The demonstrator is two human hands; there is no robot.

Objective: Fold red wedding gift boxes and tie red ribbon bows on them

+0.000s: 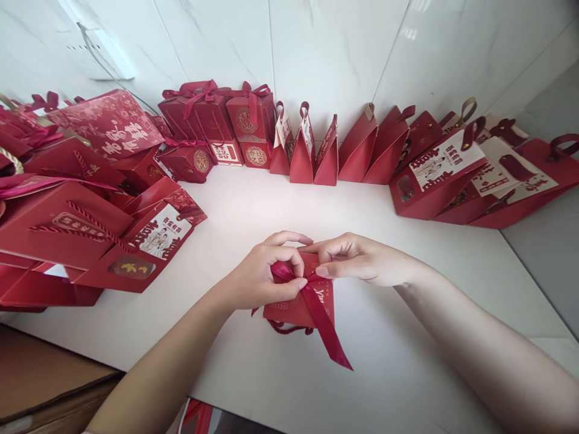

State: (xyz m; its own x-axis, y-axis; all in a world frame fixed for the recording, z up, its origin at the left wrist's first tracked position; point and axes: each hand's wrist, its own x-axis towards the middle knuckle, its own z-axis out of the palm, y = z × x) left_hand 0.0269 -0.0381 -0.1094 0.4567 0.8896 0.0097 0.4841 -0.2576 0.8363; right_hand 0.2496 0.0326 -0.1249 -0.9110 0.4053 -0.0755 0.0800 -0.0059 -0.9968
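A small red gift box with pale printing stands on the white table in front of me, a twisted red cord handle hanging at its near side. Dark red satin ribbon crosses its top, and one long tail drapes over the near right edge. My left hand pinches the ribbon between thumb and forefinger at the middle of the box. From the right, my right hand pinches the ribbon close by, its other fingers curled over the far edge. The fingers partly hide the knot or loop.
Stacked red gift boxes and bags crowd the left side. Ribbon-tied boxes and pointed red boxes line the tiled wall. More handled boxes lean at right. A cardboard box sits below the table's left edge.
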